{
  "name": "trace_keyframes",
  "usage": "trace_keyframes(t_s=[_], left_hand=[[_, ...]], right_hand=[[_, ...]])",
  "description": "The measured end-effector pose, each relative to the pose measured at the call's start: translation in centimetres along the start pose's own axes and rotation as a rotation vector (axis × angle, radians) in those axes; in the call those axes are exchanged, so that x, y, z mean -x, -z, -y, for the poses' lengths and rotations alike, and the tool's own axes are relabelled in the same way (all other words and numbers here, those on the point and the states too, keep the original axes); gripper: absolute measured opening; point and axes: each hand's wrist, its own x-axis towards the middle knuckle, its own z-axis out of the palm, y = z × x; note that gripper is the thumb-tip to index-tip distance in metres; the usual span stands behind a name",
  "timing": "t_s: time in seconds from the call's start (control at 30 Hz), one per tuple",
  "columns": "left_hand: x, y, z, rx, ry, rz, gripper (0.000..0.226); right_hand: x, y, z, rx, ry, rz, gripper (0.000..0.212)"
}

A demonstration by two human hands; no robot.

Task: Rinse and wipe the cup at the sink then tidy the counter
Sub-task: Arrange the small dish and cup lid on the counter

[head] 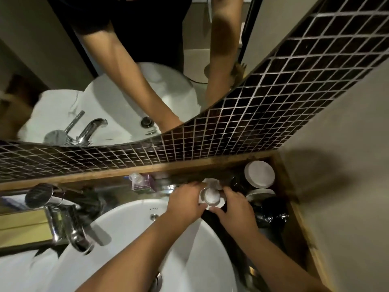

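A narrow washroom bench (280, 234) — dark-topped, edged in wood — runs below a band of small dark mosaic tiles (242, 131), above which a mirror (126, 60) reflects the person's arms and the basin. A white round sink (130, 232) fills the lower middle of the view; its chrome tap (73, 230) stands at the left, with a round chrome shower head (39, 197) just behind it. Against the wooden upstand sits a small clear bottle with purple contents (141, 182). In the right corner we see a jar with a white round lid (259, 173), a second white-rimmed item (261, 193) near it, and dark glossy objects that we cannot identify.

The cup (211, 196) is held over the bench at the sink's far right rim. Its mouth faces up toward the camera, so its long axis runs roughly along our line of sight; we cannot tell any slight tilt. White paper or cloth (212, 183) shows around and behind it.

The left hand (185, 202) closes on the cup's left side, and the right hand (235, 204) on its right — the cup lies between the two grips, fingers curled onto it, both touching.
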Motion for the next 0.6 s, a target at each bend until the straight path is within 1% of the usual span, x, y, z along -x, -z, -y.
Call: trace_keyframes(t_s=[0.13, 0.2, 0.3, 0.4, 0.5, 0.6], left_hand=[[-0.47, -0.7, 0.47, 0.083, 0.002, -0.028, 0.045], [-0.65, -0.68, 0.58, 0.099, -0.013, -0.048, 0.045], [-0.93, -0.57, 0.61, 0.026, -0.054, -0.073, 0.045], [-1.04, -0.64, 0.75, -0.08, -0.099, -0.086, 0.048], [-0.7, -0.91, 0.98, -0.161, -0.156, -0.088, 0.046], [-0.45, -0.99, 1.06, -0.174, -0.18, -0.091, 0.048]], right_hand=[[-0.25, -0.5, 0.46, 0.034, 0.022, -0.041, 0.046], [-0.48, -0.56, 0.56, 0.06, 0.027, -0.046, 0.041], [-0.82, -0.5, 0.49, 0.104, 0.029, -0.034, 0.038], [-0.8, -0.32, 0.43, 0.156, -0.006, -0.001, 0.038], [-0.64, -0.42, 0.39, 0.184, -0.04, 0.021, 0.036], [-0.63, -0.71, 0.63, 0.189, -0.025, 0.03, 0.04]])
